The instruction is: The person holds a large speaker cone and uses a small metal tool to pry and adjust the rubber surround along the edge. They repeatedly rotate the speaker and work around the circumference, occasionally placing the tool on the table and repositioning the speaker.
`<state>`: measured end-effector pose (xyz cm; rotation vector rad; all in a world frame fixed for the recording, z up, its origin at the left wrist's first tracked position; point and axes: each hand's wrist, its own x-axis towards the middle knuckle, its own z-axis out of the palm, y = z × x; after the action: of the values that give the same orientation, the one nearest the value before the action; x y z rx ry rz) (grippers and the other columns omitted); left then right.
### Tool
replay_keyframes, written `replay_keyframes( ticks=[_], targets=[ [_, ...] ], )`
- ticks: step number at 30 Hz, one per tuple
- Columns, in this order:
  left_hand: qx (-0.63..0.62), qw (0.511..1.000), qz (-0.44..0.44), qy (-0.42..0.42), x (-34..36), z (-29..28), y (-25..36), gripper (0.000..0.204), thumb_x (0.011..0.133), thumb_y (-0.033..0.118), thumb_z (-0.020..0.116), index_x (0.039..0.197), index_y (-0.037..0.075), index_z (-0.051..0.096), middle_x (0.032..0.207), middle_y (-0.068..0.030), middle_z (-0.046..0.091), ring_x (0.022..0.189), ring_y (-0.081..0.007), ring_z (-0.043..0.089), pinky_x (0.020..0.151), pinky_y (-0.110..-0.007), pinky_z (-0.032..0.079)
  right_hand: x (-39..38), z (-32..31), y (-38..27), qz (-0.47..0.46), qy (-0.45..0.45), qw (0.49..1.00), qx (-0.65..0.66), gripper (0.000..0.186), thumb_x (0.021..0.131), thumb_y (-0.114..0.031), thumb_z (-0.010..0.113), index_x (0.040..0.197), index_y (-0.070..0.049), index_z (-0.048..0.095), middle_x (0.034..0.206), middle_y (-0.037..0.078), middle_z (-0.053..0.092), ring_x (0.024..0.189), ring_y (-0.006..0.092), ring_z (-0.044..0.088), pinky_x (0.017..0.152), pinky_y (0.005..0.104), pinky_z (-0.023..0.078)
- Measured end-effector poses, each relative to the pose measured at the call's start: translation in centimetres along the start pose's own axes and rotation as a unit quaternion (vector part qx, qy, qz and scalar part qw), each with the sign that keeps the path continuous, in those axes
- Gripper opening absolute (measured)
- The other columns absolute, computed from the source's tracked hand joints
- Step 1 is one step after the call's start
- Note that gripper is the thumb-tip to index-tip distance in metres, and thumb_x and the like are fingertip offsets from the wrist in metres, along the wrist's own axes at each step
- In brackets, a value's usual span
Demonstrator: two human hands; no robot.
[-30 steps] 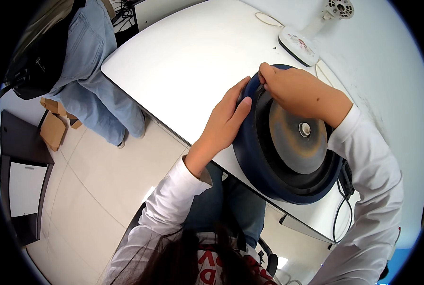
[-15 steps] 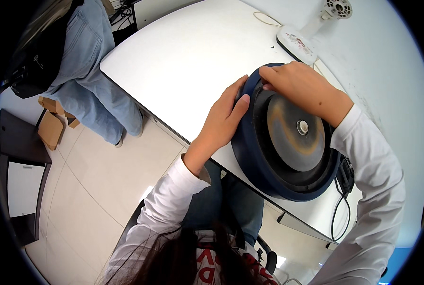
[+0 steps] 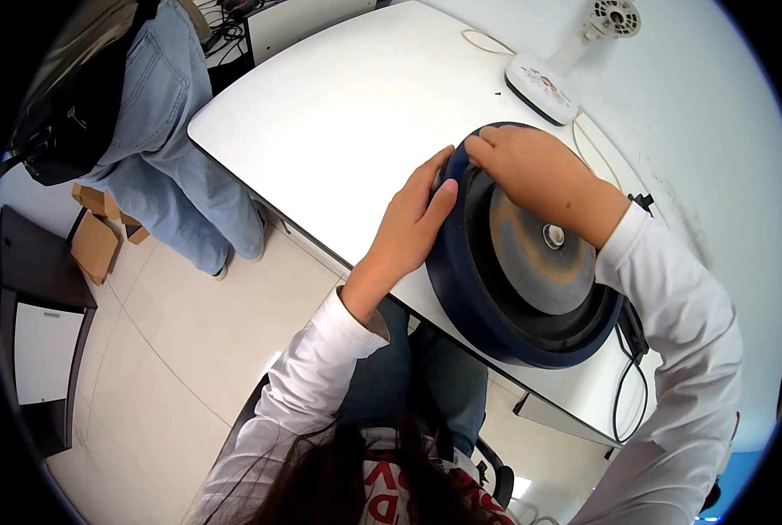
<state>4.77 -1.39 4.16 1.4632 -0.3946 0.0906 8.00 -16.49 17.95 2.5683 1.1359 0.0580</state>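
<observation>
A round navy appliance body (image 3: 450, 282) with a black inner channel, a grey discoloured metal disc and a central silver knob lies on the white desk (image 3: 329, 105). My left hand (image 3: 408, 219) is wrapped against its left rim, thumb on top. My right hand (image 3: 540, 175) reaches over the far side, fingers curled onto the upper-left rim, its palm above the disc and hiding part of it. A black object (image 3: 631, 328) with cords lies beside the body on the right, partly hidden by my sleeve.
A white stand (image 3: 544, 87) with a round vented head is at the back by the wall, cords beside it. Another person in jeans (image 3: 159, 149) stands left of the desk, near cardboard (image 3: 93, 249) on the floor and a dark cabinet (image 3: 41, 262). My legs are below the desk edge.
My right hand has shifted slightly left along the far rim, its fingertips now further over toward my left hand. My left hand keeps nearly the same place.
</observation>
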Motion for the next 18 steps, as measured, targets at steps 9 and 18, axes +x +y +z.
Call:
replay_keyframes(
  ticks=[9, 18],
  targets=[
    [0.002, 1.000, -0.011, -0.002, -0.2, -0.1, 0.2, 0.058, 0.099, 0.042, 0.042, 0.141, 0.001, 0.039, 0.137, -0.0218, 0.048, 0.126, -0.0336, 0.048, 0.105, -0.036, 0.035, 0.1, -0.2, 1.7, -0.154, 0.010, 0.984, -0.088, 0.010, 0.080, -0.009, 0.055, 0.089, -0.006, 0.053, 0.085, 0.006, 0.054, 0.085, 0.0210, 0.060, 0.066, 0.0321, 0.052],
    [0.018, 1.000, 0.006, 0.017, -0.3, 0.0, 0.0, 0.057, 0.099, 0.041, 0.041, 0.140, 0.001, 0.040, 0.137, -0.0220, 0.047, 0.127, -0.0354, 0.047, 0.106, -0.037, 0.035, 1.3, 0.3, 1.9, 0.077, -0.139, 0.973, 0.169, 0.020, 0.093, -0.021, 0.050, 0.084, -0.004, 0.057, 0.068, 0.007, 0.060, 0.064, 0.0238, 0.061, 0.061, 0.0348, 0.049]
  ],
)
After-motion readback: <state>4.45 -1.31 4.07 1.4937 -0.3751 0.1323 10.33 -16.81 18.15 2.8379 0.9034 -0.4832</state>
